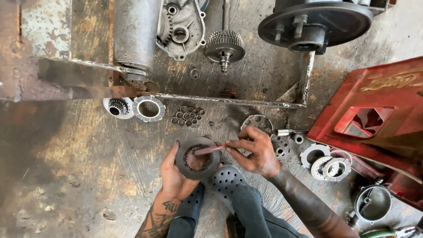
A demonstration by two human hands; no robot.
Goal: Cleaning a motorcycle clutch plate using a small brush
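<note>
My left hand [174, 174] holds a dark round clutch plate [183, 165] with a toothed inner ring, face up over my feet. My right hand [255, 152] grips a thin reddish brush or stick [210, 150] whose tip lies across the plate's centre hole. Both hands are greasy. Perforated grey sandals [227, 180] sit under the plate.
A friction ring [149, 109] and small gear hub [117, 107] lie upper left, with several small springs [188, 116] beside them. More discs [330, 167] lie at right near a red metal cover [374, 114]. A geared shaft [224, 46], engine casing [180, 26] and wheel hub [315, 22] lie beyond a metal bar [229, 101].
</note>
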